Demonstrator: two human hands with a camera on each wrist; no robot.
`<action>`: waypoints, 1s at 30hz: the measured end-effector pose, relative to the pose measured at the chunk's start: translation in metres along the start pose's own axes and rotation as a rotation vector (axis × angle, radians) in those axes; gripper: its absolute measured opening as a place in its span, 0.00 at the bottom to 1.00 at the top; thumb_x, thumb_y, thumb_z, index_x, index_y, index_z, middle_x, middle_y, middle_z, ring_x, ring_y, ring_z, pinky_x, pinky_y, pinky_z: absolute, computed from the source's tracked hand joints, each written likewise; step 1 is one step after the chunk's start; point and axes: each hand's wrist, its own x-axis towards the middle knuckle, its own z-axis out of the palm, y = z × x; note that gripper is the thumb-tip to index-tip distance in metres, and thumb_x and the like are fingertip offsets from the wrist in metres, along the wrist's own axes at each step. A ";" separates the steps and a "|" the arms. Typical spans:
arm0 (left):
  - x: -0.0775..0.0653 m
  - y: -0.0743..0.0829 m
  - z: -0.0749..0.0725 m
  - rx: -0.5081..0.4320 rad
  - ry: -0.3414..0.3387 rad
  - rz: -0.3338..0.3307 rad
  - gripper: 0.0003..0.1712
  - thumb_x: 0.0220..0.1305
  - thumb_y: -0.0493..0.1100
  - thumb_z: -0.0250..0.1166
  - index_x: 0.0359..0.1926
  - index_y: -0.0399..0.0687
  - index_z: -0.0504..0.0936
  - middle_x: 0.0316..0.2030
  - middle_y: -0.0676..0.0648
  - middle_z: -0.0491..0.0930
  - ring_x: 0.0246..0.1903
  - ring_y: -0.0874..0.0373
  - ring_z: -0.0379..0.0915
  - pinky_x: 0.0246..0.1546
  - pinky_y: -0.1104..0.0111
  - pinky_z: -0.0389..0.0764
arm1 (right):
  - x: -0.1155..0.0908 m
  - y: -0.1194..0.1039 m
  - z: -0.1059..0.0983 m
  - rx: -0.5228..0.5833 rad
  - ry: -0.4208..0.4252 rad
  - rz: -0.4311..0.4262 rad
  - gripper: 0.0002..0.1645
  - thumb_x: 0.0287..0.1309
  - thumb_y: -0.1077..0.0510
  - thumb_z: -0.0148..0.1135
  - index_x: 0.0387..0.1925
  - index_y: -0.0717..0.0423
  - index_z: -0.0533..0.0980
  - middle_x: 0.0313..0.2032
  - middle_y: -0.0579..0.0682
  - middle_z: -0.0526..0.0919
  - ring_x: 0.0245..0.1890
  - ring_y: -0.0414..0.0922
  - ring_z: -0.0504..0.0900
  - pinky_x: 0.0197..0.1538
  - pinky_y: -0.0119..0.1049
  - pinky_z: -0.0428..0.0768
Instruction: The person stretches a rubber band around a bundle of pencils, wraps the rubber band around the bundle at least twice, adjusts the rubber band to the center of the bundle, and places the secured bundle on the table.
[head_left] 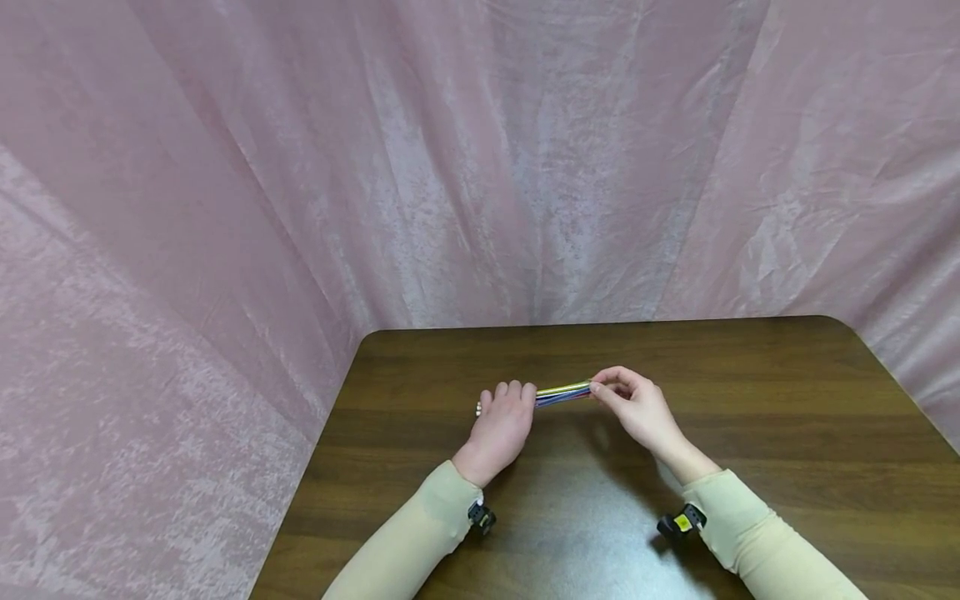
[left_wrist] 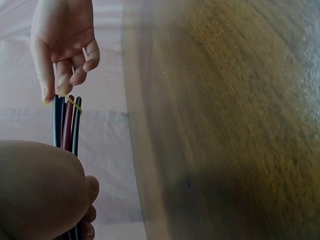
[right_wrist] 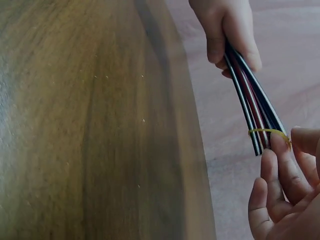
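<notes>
The bundle of slender sticks (head_left: 562, 393) is held above the brown wooden surface (head_left: 450, 358), between the two hands. The left grip (head_left: 504, 421) is closed around the bundle, fingers wrapped over the sticks. The right grip (head_left: 641, 412) is nearly closed at the bundle's opposite end; thumb and index finger pinch a yellow band (right_wrist: 267, 130).

View differences:
- Head view: pale stick ends project beyond the left grip; neither wrist view shows these. The band is difficult to distinguish here.
- Right wrist view: the band crosses the sticks near their ends and extends to the right fingertips. Dark sticks and a red one are visible.
- Left wrist view: the remaining right fingers are loosely bent, apart from the sticks
</notes>
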 end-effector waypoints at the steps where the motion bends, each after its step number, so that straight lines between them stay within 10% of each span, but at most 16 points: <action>1: 0.001 0.000 0.001 0.008 0.004 -0.003 0.03 0.80 0.37 0.56 0.50 0.46 0.75 0.38 0.48 0.75 0.38 0.51 0.70 0.34 0.62 0.61 | 0.000 0.000 0.001 -0.034 0.006 -0.011 0.08 0.72 0.58 0.70 0.46 0.59 0.84 0.37 0.54 0.90 0.36 0.40 0.86 0.40 0.31 0.79; 17: 0.008 0.007 0.002 0.150 0.253 -0.061 0.11 0.77 0.39 0.47 0.42 0.47 0.77 0.32 0.48 0.76 0.32 0.53 0.72 0.29 0.64 0.58 | -0.008 -0.014 0.038 -0.139 0.050 -0.145 0.03 0.71 0.59 0.70 0.43 0.53 0.84 0.36 0.47 0.89 0.36 0.42 0.86 0.41 0.32 0.82; 20: 0.011 0.009 -0.001 0.125 0.192 -0.059 0.03 0.77 0.41 0.57 0.45 0.47 0.77 0.34 0.48 0.77 0.33 0.53 0.73 0.29 0.64 0.61 | -0.010 -0.014 0.051 -0.092 -0.037 -0.169 0.01 0.75 0.60 0.65 0.44 0.53 0.80 0.38 0.50 0.90 0.39 0.50 0.87 0.44 0.36 0.82; 25: 0.016 0.003 -0.008 -0.089 -0.012 -0.045 0.26 0.66 0.46 0.78 0.55 0.44 0.74 0.40 0.47 0.78 0.38 0.52 0.74 0.34 0.62 0.68 | -0.015 -0.007 0.063 -0.025 -0.210 -0.115 0.03 0.81 0.59 0.57 0.45 0.54 0.76 0.39 0.49 0.90 0.46 0.58 0.88 0.50 0.39 0.79; 30: 0.019 -0.011 -0.016 -0.276 -0.111 -0.037 0.31 0.61 0.32 0.77 0.59 0.42 0.70 0.46 0.46 0.78 0.43 0.49 0.75 0.37 0.60 0.70 | -0.018 0.001 0.059 -0.070 -0.327 -0.091 0.08 0.83 0.57 0.53 0.43 0.54 0.76 0.35 0.43 0.90 0.47 0.49 0.87 0.53 0.40 0.78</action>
